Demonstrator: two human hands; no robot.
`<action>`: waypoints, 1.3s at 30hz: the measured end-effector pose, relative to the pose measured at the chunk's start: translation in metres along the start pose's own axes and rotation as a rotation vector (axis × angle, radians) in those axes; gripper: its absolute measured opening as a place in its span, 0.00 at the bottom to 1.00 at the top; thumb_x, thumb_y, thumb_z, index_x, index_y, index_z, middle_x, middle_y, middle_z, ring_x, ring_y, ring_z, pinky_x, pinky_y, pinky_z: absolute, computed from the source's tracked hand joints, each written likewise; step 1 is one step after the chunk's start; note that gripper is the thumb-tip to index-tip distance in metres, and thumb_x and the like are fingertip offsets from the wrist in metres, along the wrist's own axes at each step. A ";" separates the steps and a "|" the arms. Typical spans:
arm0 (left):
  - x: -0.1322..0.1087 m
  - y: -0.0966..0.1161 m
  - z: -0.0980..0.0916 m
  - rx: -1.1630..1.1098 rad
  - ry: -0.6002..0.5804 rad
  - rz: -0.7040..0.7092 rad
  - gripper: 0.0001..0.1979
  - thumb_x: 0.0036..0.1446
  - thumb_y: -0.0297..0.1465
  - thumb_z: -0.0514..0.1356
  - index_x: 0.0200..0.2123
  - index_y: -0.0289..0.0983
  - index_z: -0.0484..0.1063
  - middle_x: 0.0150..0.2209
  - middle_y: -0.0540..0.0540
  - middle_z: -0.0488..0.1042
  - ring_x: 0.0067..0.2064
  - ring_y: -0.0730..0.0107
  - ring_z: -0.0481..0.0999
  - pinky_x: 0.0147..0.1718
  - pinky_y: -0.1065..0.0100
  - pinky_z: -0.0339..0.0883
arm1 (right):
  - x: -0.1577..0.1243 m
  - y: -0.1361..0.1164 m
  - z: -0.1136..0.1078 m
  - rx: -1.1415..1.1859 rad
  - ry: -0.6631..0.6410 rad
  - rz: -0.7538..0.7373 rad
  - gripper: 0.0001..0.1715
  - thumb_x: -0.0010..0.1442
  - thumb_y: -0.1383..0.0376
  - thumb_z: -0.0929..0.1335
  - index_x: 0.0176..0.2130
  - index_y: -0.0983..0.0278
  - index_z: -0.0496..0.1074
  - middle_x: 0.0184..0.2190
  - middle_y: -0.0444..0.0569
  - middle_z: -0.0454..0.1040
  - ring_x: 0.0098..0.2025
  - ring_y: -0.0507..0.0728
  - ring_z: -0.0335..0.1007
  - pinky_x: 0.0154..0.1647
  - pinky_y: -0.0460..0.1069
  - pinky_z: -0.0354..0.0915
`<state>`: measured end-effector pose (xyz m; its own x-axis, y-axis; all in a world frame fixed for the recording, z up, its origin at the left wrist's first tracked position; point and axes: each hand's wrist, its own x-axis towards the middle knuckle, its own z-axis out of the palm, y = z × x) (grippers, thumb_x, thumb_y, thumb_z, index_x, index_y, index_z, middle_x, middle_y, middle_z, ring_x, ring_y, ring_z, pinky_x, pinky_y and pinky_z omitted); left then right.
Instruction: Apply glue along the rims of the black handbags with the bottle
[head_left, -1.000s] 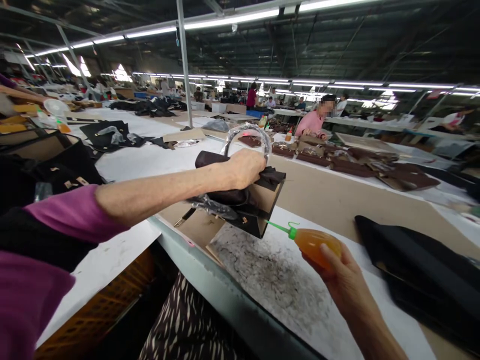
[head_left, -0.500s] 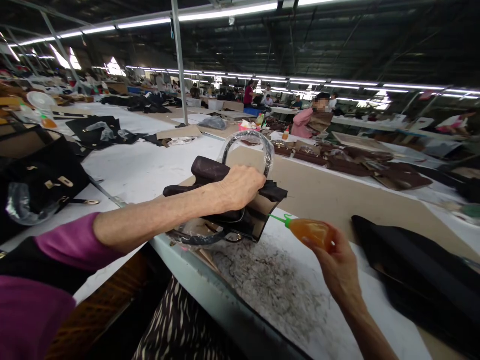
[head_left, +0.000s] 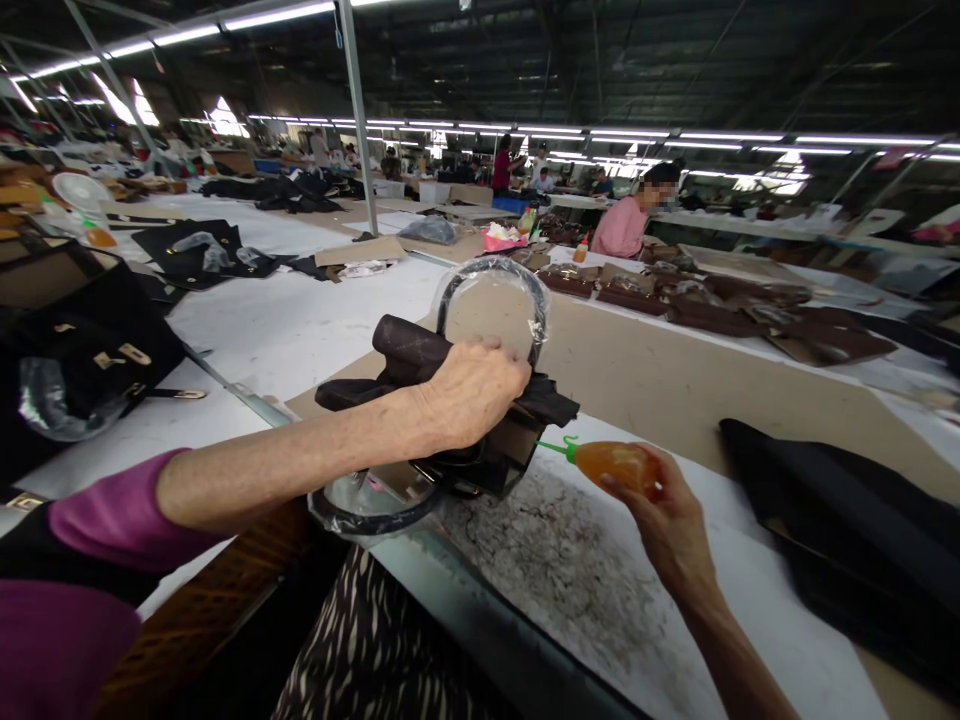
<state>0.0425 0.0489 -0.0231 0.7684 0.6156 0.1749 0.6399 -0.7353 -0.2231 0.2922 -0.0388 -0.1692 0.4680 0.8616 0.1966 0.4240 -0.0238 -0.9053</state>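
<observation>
My left hand is closed over a dark handbag, gripping it from above near its middle; the fingertips are hidden. Plastic film wraps the bag's two looped handles, one standing up behind my hand and the other hanging at the table edge. In my right hand is a squeeze bottle of orange liquid with a thin green nozzle. It lies sideways in my fingers, its tip pointing left at the bag's open side edge; whether the tip touches cannot be made out.
A flat black bag piece lies at the right. Black bags with gold fittings stand at the left. Brown pieces are spread across the far table, where a person in pink works. The worktable's metal edge runs before me.
The bag has shifted slightly left, and its near handle has swung down and outward over the table edge. The bottle has moved a little left, with its nozzle still by the bag.
</observation>
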 end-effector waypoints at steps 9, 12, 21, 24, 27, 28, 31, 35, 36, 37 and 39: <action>-0.021 0.009 0.006 0.003 0.050 0.021 0.05 0.51 0.21 0.58 0.34 0.31 0.70 0.35 0.39 0.74 0.40 0.54 0.73 0.38 0.58 0.68 | -0.009 0.011 0.001 0.029 -0.084 0.040 0.34 0.45 0.47 0.75 0.48 0.60 0.69 0.39 0.46 0.74 0.39 0.62 0.70 0.42 0.54 0.66; -0.029 0.011 0.010 0.013 0.067 0.032 0.08 0.48 0.21 0.59 0.35 0.31 0.69 0.36 0.39 0.74 0.39 0.55 0.72 0.37 0.59 0.68 | -0.010 0.017 0.001 0.052 -0.099 0.071 0.34 0.45 0.48 0.76 0.48 0.59 0.70 0.39 0.46 0.74 0.39 0.61 0.70 0.42 0.55 0.67; -0.051 0.019 0.020 0.049 0.145 0.043 0.17 0.47 0.22 0.60 0.43 0.27 0.70 0.37 0.39 0.73 0.38 0.55 0.71 0.37 0.57 0.67 | -0.014 0.022 0.001 0.237 -0.147 0.209 0.32 0.48 0.51 0.76 0.48 0.62 0.70 0.41 0.49 0.74 0.43 0.65 0.71 0.40 0.58 0.74; -0.054 0.020 0.020 0.049 0.154 0.042 0.16 0.49 0.22 0.59 0.44 0.27 0.70 0.37 0.39 0.73 0.39 0.55 0.71 0.38 0.58 0.67 | -0.017 0.021 0.001 0.276 -0.149 0.245 0.32 0.48 0.52 0.77 0.47 0.63 0.70 0.41 0.49 0.74 0.44 0.65 0.71 0.40 0.58 0.74; -0.055 0.021 0.021 0.050 0.156 0.049 0.17 0.48 0.23 0.60 0.44 0.26 0.70 0.38 0.39 0.73 0.39 0.55 0.70 0.38 0.58 0.67 | -0.019 0.020 0.000 0.306 -0.138 0.282 0.31 0.47 0.53 0.77 0.46 0.64 0.71 0.41 0.50 0.74 0.43 0.65 0.72 0.40 0.58 0.75; -0.055 0.021 0.021 0.049 0.154 0.050 0.17 0.48 0.23 0.60 0.44 0.26 0.70 0.38 0.39 0.73 0.39 0.55 0.70 0.38 0.58 0.67 | -0.019 0.020 0.000 0.318 -0.133 0.295 0.30 0.47 0.53 0.77 0.46 0.64 0.71 0.41 0.50 0.74 0.42 0.66 0.73 0.40 0.58 0.75; -0.056 0.022 0.020 0.046 0.135 0.042 0.17 0.48 0.22 0.59 0.44 0.27 0.70 0.38 0.38 0.73 0.39 0.55 0.70 0.39 0.58 0.67 | -0.020 0.019 -0.002 0.354 -0.130 0.327 0.29 0.47 0.53 0.77 0.45 0.63 0.72 0.41 0.51 0.75 0.41 0.66 0.73 0.39 0.58 0.75; -0.056 0.023 0.018 0.047 0.131 0.034 0.14 0.51 0.22 0.57 0.44 0.27 0.70 0.38 0.38 0.73 0.39 0.55 0.70 0.38 0.58 0.67 | -0.021 0.016 -0.003 0.375 -0.143 0.345 0.28 0.46 0.54 0.78 0.44 0.63 0.72 0.41 0.51 0.75 0.41 0.66 0.74 0.38 0.57 0.76; -0.057 0.023 0.018 0.049 0.133 0.033 0.14 0.52 0.22 0.57 0.44 0.27 0.70 0.38 0.38 0.73 0.39 0.55 0.70 0.38 0.58 0.67 | -0.022 0.016 -0.003 0.375 -0.144 0.349 0.29 0.46 0.54 0.78 0.44 0.63 0.72 0.41 0.51 0.75 0.41 0.66 0.74 0.37 0.57 0.76; -0.057 0.023 0.019 0.051 0.136 0.032 0.14 0.52 0.22 0.57 0.44 0.27 0.70 0.38 0.38 0.73 0.39 0.55 0.70 0.38 0.58 0.67 | -0.022 0.016 -0.003 0.376 -0.145 0.354 0.29 0.45 0.54 0.78 0.44 0.63 0.72 0.41 0.51 0.75 0.41 0.65 0.74 0.37 0.56 0.76; -0.057 0.024 0.019 0.053 0.143 0.031 0.14 0.51 0.22 0.57 0.44 0.27 0.70 0.37 0.39 0.73 0.39 0.54 0.71 0.38 0.58 0.67 | -0.024 0.016 -0.005 0.381 -0.150 0.364 0.29 0.45 0.54 0.78 0.44 0.63 0.72 0.41 0.51 0.75 0.41 0.65 0.74 0.36 0.55 0.75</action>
<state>0.0135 0.0018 -0.0569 0.7835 0.5436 0.3012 0.6176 -0.7350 -0.2800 0.2913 -0.0622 -0.1861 0.4042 0.8957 -0.1855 -0.0682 -0.1727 -0.9826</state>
